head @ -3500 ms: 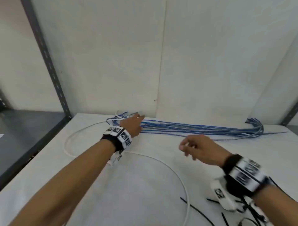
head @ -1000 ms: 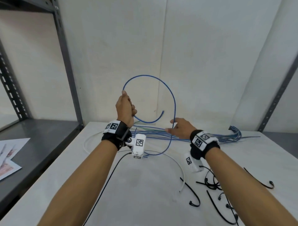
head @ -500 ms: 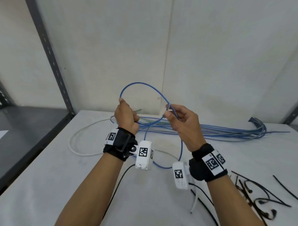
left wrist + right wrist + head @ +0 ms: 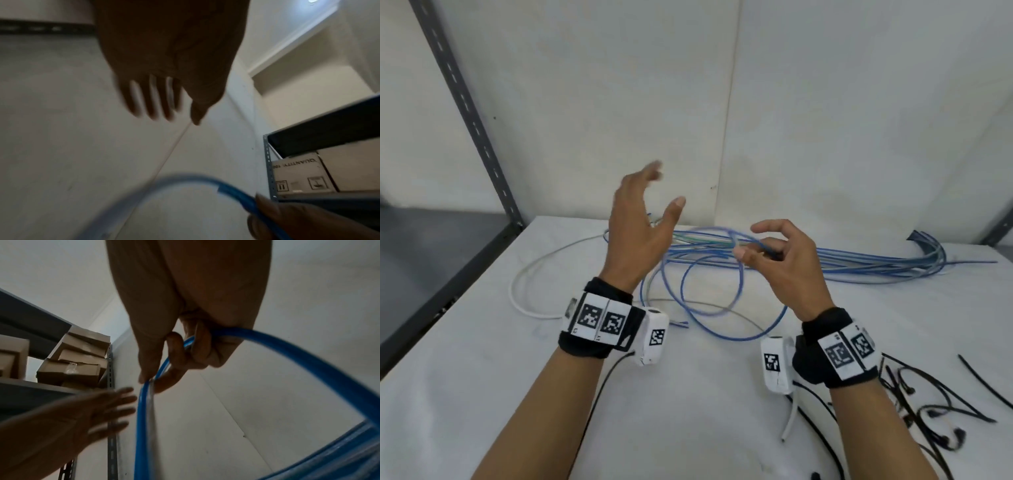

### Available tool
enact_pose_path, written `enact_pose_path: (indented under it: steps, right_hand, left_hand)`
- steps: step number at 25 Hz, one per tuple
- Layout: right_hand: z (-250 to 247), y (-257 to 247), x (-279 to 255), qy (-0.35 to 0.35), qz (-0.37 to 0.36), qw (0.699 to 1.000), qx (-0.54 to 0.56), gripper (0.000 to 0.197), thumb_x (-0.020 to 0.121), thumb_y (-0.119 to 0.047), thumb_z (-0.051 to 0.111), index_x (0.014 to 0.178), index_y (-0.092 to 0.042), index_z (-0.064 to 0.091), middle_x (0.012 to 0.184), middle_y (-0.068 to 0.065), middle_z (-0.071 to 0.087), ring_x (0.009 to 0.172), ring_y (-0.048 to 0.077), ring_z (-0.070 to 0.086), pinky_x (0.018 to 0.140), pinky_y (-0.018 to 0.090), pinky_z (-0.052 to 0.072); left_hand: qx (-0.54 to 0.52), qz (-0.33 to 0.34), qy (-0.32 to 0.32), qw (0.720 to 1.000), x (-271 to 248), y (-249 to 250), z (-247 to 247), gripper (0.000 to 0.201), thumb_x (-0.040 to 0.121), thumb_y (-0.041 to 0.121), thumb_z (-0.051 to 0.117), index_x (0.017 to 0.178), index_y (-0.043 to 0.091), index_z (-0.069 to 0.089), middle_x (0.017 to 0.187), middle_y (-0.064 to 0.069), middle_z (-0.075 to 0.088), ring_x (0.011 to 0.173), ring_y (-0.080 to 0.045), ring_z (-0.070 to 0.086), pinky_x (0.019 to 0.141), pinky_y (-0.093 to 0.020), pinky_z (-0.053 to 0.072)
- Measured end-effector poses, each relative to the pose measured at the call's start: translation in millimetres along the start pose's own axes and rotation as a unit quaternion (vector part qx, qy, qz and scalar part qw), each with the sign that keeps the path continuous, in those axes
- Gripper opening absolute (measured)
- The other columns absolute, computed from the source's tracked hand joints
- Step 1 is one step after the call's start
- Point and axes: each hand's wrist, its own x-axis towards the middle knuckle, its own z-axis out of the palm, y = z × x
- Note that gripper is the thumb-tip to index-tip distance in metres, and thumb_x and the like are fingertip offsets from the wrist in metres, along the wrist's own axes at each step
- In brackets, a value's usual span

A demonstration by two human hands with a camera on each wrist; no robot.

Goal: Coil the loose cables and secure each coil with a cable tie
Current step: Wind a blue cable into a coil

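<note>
My right hand (image 4: 763,250) pinches a blue cable (image 4: 709,298) between thumb and fingers; its loops hang down to the white table (image 4: 688,411). The right wrist view shows the same blue cable (image 4: 144,410) running between thumb and index finger. My left hand (image 4: 643,219) is raised above the table to the left of the loops, fingers straight and blurred, holding nothing; it shows spread as the left hand (image 4: 160,91) in the left wrist view. A bundle of blue cables (image 4: 859,263) lies along the back of the table. Black cable ties (image 4: 935,411) lie at the front right.
A white cable (image 4: 527,274) curves over the table's left half. A grey shelf upright (image 4: 465,109) stands at the back left, with a dark lower shelf (image 4: 431,240) beside it. Cardboard boxes (image 4: 78,363) sit on a rack. The white wall is close behind.
My left hand has let go of the blue cable and swung up and open. The loop has dropped lower, now held by the right hand alone.
</note>
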Motion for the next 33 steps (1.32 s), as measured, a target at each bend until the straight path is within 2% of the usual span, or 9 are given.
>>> enact_pose_path:
  steps: [2, 6, 9, 12, 15, 19, 23, 27, 33]
  right_hand:
    - [-3, -6, -2, -0.080, 0.007, 0.996, -0.042, 0.037, 0.079, -0.016, 0.086, 0.107, -0.013, 0.061, 0.079, 0.008, 0.078, 0.069, 0.025, 0.067, 0.070, 0.035, 0.051]
    - [-4, -17, -7, -0.156, 0.000, 0.984, -0.082, 0.034, 0.076, -0.020, 0.086, 0.098, -0.016, 0.062, 0.082, 0.008, 0.079, 0.071, 0.026, 0.071, 0.071, 0.038, 0.052]
    - [-9, -22, -8, -0.144, 0.003, 0.989, -0.040, 0.034, 0.074, -0.023, 0.084, 0.097, -0.011, 0.062, 0.084, 0.013, 0.078, 0.079, 0.040, 0.072, 0.077, 0.050, 0.055]
    - [-7, -26, -9, -0.152, -0.017, 0.986, -0.068, 0.021, 0.079, -0.018, 0.083, 0.094, -0.010, 0.070, 0.081, 0.008, 0.078, 0.076, 0.032, 0.070, 0.076, 0.038, 0.052]
    - [-18, -26, -2, 0.028, -0.106, 0.986, -0.128, 0.007, 0.086, -0.014, 0.078, 0.083, -0.020, 0.077, 0.074, -0.004, 0.075, 0.071, 0.010, 0.066, 0.070, 0.026, 0.049]
    - [-55, -13, 6, 0.276, -0.132, 0.948, -0.087, 0.009, 0.092, -0.022, 0.072, 0.084, -0.027, 0.073, 0.078, 0.000, 0.073, 0.073, 0.027, 0.065, 0.072, 0.038, 0.051]
    - [-50, 3, 9, 0.186, -0.083, 0.944, -0.261, 0.009, 0.091, -0.033, 0.063, 0.094, -0.029, 0.071, 0.103, 0.000, 0.073, 0.098, 0.018, 0.067, 0.093, 0.047, 0.051]
    - [-12, -14, 0, 0.058, -0.190, 0.937, -0.287, 0.030, 0.097, -0.039, 0.061, 0.126, -0.032, 0.068, 0.130, -0.011, 0.066, 0.125, 0.006, 0.057, 0.119, 0.053, 0.026]
    - [3, -18, -4, 0.093, -0.202, 0.959, -0.178, 0.010, 0.093, -0.019, 0.072, 0.101, -0.018, 0.079, 0.090, -0.007, 0.072, 0.084, 0.003, 0.064, 0.075, 0.016, 0.049]
  left_hand:
    - [0.002, 0.118, -0.119, 0.986, -3, 17, -7, 0.048, 0.092, 0.032, 0.075, 0.137, 0.020, 0.061, 0.128, 0.002, 0.061, 0.121, -0.010, 0.057, 0.103, -0.034, 0.047]
    - [-0.062, 0.003, -0.361, 0.931, -14, 38, 2, 0.053, 0.082, 0.025, 0.084, 0.132, 0.021, 0.068, 0.109, 0.004, 0.077, 0.106, -0.006, 0.071, 0.100, -0.035, 0.053]
    - [-0.067, -0.020, -0.375, 0.924, -13, 42, -1, 0.043, 0.078, 0.015, 0.087, 0.119, 0.021, 0.076, 0.089, 0.001, 0.080, 0.088, -0.013, 0.076, 0.089, -0.035, 0.059]
    - [-0.053, -0.022, -0.365, 0.929, -12, 43, -3, 0.025, 0.079, 0.013, 0.086, 0.103, 0.015, 0.081, 0.081, -0.004, 0.079, 0.079, -0.020, 0.076, 0.082, -0.035, 0.059]
    - [-0.024, -0.047, -0.306, 0.951, -6, 29, -11, 0.022, 0.079, 0.011, 0.085, 0.100, 0.014, 0.080, 0.078, -0.007, 0.078, 0.075, -0.020, 0.075, 0.077, -0.038, 0.059]
    - [-0.101, -0.110, -0.172, 0.974, 6, 11, -37, 0.018, 0.081, 0.006, 0.082, 0.099, 0.009, 0.079, 0.077, -0.003, 0.078, 0.066, -0.011, 0.073, 0.067, -0.020, 0.057]
    - [-0.148, -0.118, -0.138, 0.972, 5, 12, -36, 0.020, 0.080, 0.005, 0.082, 0.100, 0.005, 0.078, 0.073, -0.007, 0.077, 0.063, -0.013, 0.072, 0.066, -0.020, 0.058]
    - [-0.133, -0.109, -0.194, 0.966, -1, 20, -17, 0.020, 0.080, 0.007, 0.083, 0.100, 0.005, 0.079, 0.073, -0.006, 0.077, 0.066, -0.018, 0.074, 0.069, -0.025, 0.059]
    - [-0.152, -0.102, -0.233, 0.955, -7, 31, -5, 0.021, 0.083, 0.007, 0.081, 0.104, 0.007, 0.079, 0.082, -0.005, 0.079, 0.074, -0.024, 0.075, 0.070, -0.021, 0.057]
